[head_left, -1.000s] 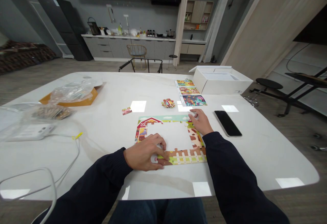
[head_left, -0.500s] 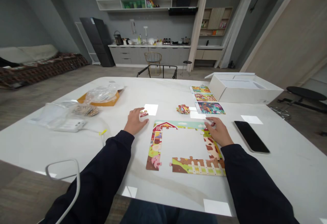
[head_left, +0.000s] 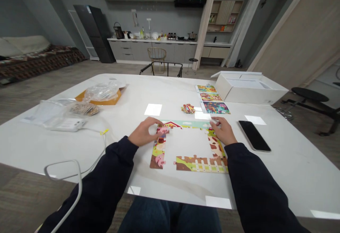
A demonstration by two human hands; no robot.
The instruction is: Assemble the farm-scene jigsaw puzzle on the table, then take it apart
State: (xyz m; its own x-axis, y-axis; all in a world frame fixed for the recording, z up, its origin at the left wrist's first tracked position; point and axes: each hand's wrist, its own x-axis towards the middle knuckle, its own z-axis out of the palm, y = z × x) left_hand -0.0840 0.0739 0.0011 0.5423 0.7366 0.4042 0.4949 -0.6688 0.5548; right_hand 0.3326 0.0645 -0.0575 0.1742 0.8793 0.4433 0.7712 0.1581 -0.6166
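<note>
Person's L hand [head_left: 146,132] has just lifted a pink puzzle pc [head_left: 163,130] off the tabletop [head_left: 127,110], fingers pinching it, now at the far-L of the puzzle border [head_left: 203,164]. Border lies nr tabletop's near edge, approx. mid; its near-side gap's still unfilled. R hand [head_left: 224,131] at border's far-R; can't tell if fingers hold anything.

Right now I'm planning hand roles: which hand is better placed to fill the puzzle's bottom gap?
Probably the left hand: it holds a pink puzzle piece and is closer than the right hand.
</note>
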